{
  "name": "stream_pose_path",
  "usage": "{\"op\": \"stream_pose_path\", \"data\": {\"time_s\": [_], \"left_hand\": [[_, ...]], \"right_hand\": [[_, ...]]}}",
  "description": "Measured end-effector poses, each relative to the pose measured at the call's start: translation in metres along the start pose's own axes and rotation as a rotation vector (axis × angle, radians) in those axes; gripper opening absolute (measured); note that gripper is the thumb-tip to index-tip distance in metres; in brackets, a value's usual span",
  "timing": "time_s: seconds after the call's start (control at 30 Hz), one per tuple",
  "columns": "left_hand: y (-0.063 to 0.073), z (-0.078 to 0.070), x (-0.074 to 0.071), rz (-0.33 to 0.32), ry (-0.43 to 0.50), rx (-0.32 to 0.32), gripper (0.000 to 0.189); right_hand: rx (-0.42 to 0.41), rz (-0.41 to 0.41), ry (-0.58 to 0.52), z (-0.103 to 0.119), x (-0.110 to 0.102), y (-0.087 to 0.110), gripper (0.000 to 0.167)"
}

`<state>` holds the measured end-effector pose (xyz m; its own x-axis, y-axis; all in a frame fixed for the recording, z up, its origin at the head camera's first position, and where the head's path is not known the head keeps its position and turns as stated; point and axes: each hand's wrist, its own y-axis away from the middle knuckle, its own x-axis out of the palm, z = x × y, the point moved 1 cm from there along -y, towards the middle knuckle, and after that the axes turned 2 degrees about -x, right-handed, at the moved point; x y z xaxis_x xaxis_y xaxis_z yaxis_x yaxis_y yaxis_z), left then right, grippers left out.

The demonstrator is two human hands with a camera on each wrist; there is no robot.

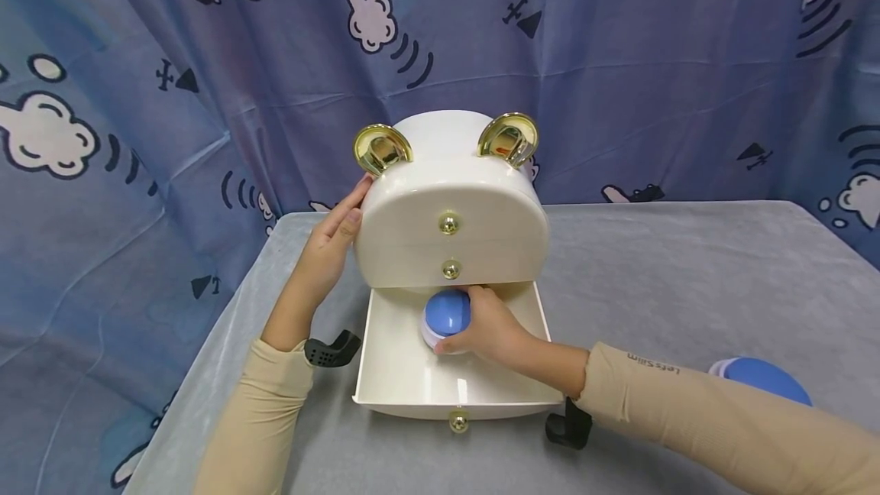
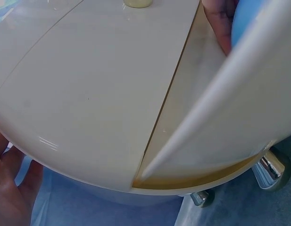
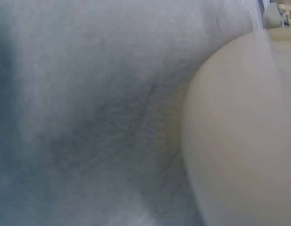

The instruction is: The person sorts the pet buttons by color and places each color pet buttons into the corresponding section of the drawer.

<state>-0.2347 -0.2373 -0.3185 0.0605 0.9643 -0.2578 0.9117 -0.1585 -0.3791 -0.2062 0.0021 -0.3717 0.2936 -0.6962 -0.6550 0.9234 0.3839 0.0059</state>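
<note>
A white rounded cabinet (image 1: 406,228) with two gold ears stands on the table. Its bottom drawer (image 1: 395,380) is pulled out toward me. Inside that drawer, toward the back, is a small round jar with a blue lid (image 1: 445,313). My right hand (image 1: 490,331) grips the jar from its right side, thumb in front and fingers behind, partly hidden. My left hand (image 1: 325,250) rests its extended fingers against the cabinet's left side, below the left ear. The left wrist view also shows the left hand (image 2: 13,183) at the cabinet's edge.
Another blue-lidded container (image 1: 763,379) stands on the grey-covered table (image 1: 660,273) at the right, partly hidden by my right sleeve. Two closed upper sections bear gold knobs (image 1: 449,223). A blue patterned curtain (image 1: 619,98) hangs behind the table.
</note>
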Motion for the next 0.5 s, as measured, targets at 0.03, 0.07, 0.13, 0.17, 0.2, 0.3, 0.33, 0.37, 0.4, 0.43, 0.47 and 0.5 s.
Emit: {"op": "stream_pose_path", "data": {"time_s": [0.03,0.07,0.13,0.17,0.2,0.3,0.33,0.37,0.4,0.43,0.47,0.5], "left_hand": [[0.000,0.000,0.000,0.001,-0.003,0.000,0.050],[0.000,0.000,0.000,0.001,-0.003,0.000,0.050],[0.000,0.000,0.000,0.002,-0.002,-0.001,0.050],[0.000,0.000,0.000,0.002,-0.001,-0.001,0.049],[0.000,0.000,0.000,0.003,0.000,-0.001,0.049],[0.001,-0.001,0.000,0.001,0.002,-0.004,0.049],[0.001,-0.002,0.001,0.000,0.001,-0.003,0.049],[0.001,-0.002,0.001,-0.001,0.001,-0.001,0.049],[0.001,-0.003,0.001,0.000,0.000,0.000,0.049],[0.001,-0.003,0.001,0.000,0.000,0.002,0.049],[0.001,-0.003,0.001,0.001,0.001,0.004,0.049],[0.001,-0.004,0.001,0.001,0.001,0.005,0.049]], "right_hand": [[0.002,0.002,0.003,0.000,0.000,0.000,0.100],[0.006,0.006,-0.001,0.000,-0.001,0.000,0.101],[0.008,0.015,0.010,-0.001,-0.002,-0.001,0.102],[0.002,0.022,0.018,-0.001,-0.003,0.000,0.102],[-0.004,0.030,0.021,-0.001,-0.005,0.000,0.101],[-0.044,0.057,0.035,-0.002,-0.011,0.004,0.099],[-0.061,0.067,0.034,-0.002,-0.014,0.007,0.098],[-0.081,0.079,0.026,-0.002,-0.018,0.011,0.097],[-0.093,0.089,0.020,-0.001,-0.022,0.015,0.095],[-0.100,0.102,0.016,0.000,-0.026,0.020,0.094],[-0.105,0.110,0.007,0.002,-0.031,0.026,0.093],[-0.109,0.115,-0.002,0.004,-0.036,0.031,0.092]]}}
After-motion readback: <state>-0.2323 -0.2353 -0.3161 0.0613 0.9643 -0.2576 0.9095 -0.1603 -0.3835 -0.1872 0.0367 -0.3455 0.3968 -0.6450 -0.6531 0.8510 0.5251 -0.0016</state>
